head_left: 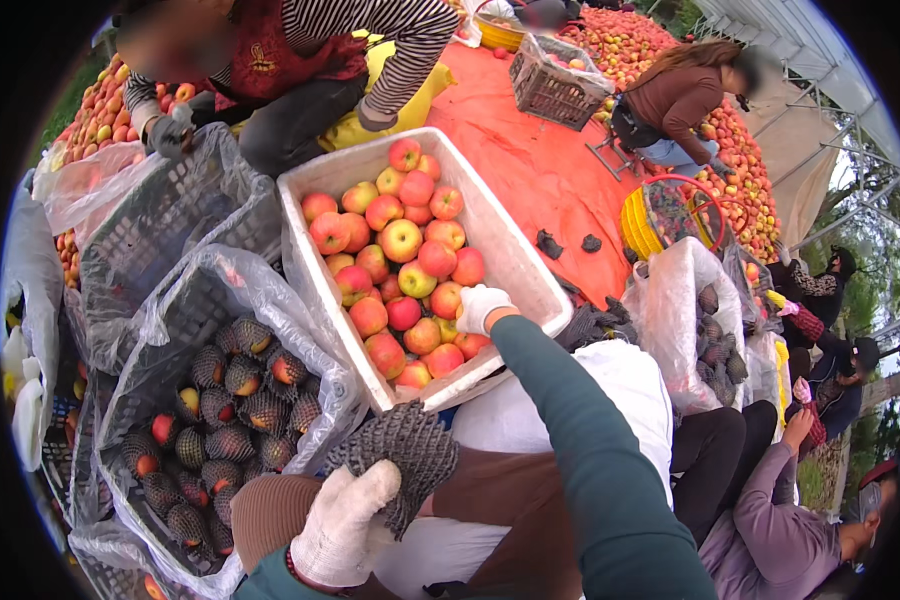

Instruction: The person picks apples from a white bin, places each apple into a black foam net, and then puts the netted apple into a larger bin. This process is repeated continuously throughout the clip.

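My left hand (345,520), in a white knit glove, is closed around a bunch of black foam net sleeves (402,462) above my lap. My right hand (482,307), gloved in white too, reaches over the near right side of a white plastic bin (530,262). Its fingers are against an apple (447,299) among many red and yellow apples (402,240); the fingertips are partly hidden, so I cannot tell how firmly they grip. Left of my left hand, apples in black net sleeves (232,412) fill part of a crate lined with clear plastic (135,400).
Across the bin crouches a person in a striped sleeve (410,45). More loose net sleeves (600,322) lie right of the bin. An orange tarp (495,110) stretches behind it. A yellow basket (642,222) and a plastic-lined crate (685,300) stand right. Several people work around apple heaps (740,150).
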A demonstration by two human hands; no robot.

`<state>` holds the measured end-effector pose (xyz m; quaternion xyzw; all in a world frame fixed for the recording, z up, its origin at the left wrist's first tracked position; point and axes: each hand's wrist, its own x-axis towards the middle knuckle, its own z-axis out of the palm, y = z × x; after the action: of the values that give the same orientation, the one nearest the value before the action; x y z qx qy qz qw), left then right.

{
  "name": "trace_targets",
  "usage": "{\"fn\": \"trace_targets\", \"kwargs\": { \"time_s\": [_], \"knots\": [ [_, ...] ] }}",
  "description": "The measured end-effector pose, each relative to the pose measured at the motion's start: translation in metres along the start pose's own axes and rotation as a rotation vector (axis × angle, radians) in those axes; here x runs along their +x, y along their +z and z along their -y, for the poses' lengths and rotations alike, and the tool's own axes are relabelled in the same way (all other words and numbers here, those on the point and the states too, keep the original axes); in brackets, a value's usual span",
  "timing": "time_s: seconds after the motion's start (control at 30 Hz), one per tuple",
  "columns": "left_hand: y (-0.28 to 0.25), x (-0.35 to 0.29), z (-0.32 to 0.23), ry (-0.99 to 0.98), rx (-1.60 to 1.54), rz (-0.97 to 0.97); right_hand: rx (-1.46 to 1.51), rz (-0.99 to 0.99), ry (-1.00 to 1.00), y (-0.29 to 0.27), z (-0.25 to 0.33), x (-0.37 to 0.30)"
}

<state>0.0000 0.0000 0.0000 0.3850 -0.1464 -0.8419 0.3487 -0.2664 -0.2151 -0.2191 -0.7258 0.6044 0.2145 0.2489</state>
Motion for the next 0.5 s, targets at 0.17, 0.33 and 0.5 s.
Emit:
{"fn": "trace_targets", "kwargs": {
  "time_s": [0.17, 0.33, 0.5],
  "knots": [
    [0.027, -0.002, 0.001, 0.250, -0.234, 0.161, 1.024, -0.574, -0.308, -0.079, 0.022, -0.112],
    [0.029, -0.024, 0.006, 0.297, -0.263, 0.411, 0.954, -1.021, -0.794, -0.075, 0.141, -0.289],
    [0.001, -0.057, 0.036, 0.401, -0.131, 0.353, 0.420, -1.109, -0.836, -0.038, 0.180, -0.354]
  ]
}}
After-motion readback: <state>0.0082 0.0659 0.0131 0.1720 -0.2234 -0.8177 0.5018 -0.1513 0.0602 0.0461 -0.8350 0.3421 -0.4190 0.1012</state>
